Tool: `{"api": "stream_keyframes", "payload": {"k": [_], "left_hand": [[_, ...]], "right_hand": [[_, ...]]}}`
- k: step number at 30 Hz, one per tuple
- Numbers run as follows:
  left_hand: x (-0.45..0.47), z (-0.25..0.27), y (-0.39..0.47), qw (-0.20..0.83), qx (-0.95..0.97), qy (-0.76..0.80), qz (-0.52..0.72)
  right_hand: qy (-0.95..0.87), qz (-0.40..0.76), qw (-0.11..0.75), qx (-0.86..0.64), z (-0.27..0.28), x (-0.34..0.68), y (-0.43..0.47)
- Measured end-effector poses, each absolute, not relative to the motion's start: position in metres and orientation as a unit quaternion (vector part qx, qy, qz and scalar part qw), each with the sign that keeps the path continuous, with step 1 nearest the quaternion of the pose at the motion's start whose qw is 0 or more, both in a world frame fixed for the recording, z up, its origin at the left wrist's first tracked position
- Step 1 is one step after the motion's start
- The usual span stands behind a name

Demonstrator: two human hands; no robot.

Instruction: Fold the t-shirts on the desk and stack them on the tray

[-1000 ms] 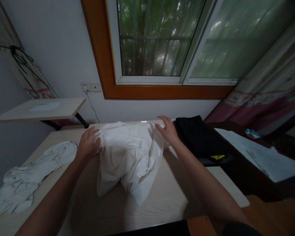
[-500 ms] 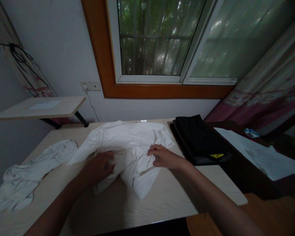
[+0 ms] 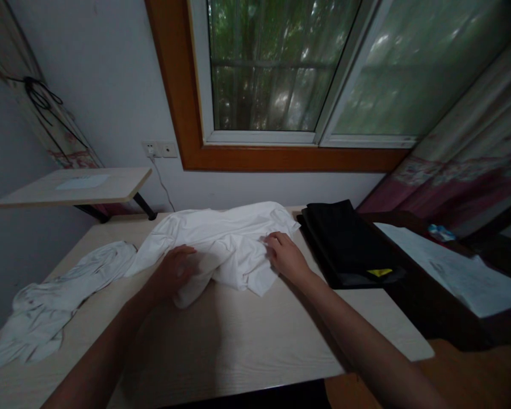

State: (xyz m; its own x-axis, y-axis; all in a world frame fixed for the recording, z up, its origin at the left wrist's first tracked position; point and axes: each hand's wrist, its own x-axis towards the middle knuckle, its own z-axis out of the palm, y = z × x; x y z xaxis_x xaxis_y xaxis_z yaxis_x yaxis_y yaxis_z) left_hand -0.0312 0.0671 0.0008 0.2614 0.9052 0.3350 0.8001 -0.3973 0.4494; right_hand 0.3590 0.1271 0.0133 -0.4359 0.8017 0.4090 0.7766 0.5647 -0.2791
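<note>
A crumpled white cloth (image 3: pixel 225 227), perhaps a garment, lies bunched on the pale wooden table (image 3: pixel 255 341). My left hand (image 3: pixel 176 271) is at its near left side, fingers curled on a loose fold; the fingertips are blurred and partly hidden. On the right, my right hand (image 3: pixel 286 255) pinches the fabric between thumb and fingers. Between the hands the cloth is gathered in wrinkles, and its near corner droops toward the table's front. A second rumpled white cloth (image 3: pixel 72 289) stretches along the table's left side, touching or almost touching the first.
Folded black fabric (image 3: pixel 344 238) with a yellow patch lies to the right. A small raised shelf (image 3: pixel 76 190) bearing a paper stands at the back left. Behind are a wall socket (image 3: pixel 159 149) and a window. Beyond the table's right edge, a whitish sheet (image 3: pixel 447 267) covers a dark surface.
Both hands have moved slightly away from me, pushing or drawing the cloth's near folds toward the wall. Its near corner now lies farther from the table's front edge.
</note>
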Motion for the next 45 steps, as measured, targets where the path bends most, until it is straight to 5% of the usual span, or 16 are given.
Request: {"api": "stream_keyframes", "payload": {"k": [6,13,22,29,39,45], "left_hand": [[0.009,0.022,0.026,0.026,0.847,0.498,0.182],[0.009,0.001,0.023,0.065,0.811,0.565,0.138],[-0.048,0.041,0.041,0.115,0.657,0.676,0.314],[-0.084,0.081,0.033,0.151,0.543,0.698,0.441],[-0.086,0.044,0.042,-0.041,0.697,0.639,0.322],[-0.029,0.035,0.022,0.091,0.859,0.471,0.178]], "right_hand": [[-0.929,0.138,0.196,-0.280,0.024,0.345,0.084],[-0.905,0.144,0.204,-0.344,0.005,0.345,0.086],[-0.636,0.373,0.474,-0.481,0.037,0.371,0.098],[-0.460,0.450,0.638,-0.422,0.066,0.413,0.109],[-0.603,0.365,0.477,-0.525,0.033,0.411,0.118],[-0.688,0.260,0.449,-0.508,0.015,0.415,0.124]]}}
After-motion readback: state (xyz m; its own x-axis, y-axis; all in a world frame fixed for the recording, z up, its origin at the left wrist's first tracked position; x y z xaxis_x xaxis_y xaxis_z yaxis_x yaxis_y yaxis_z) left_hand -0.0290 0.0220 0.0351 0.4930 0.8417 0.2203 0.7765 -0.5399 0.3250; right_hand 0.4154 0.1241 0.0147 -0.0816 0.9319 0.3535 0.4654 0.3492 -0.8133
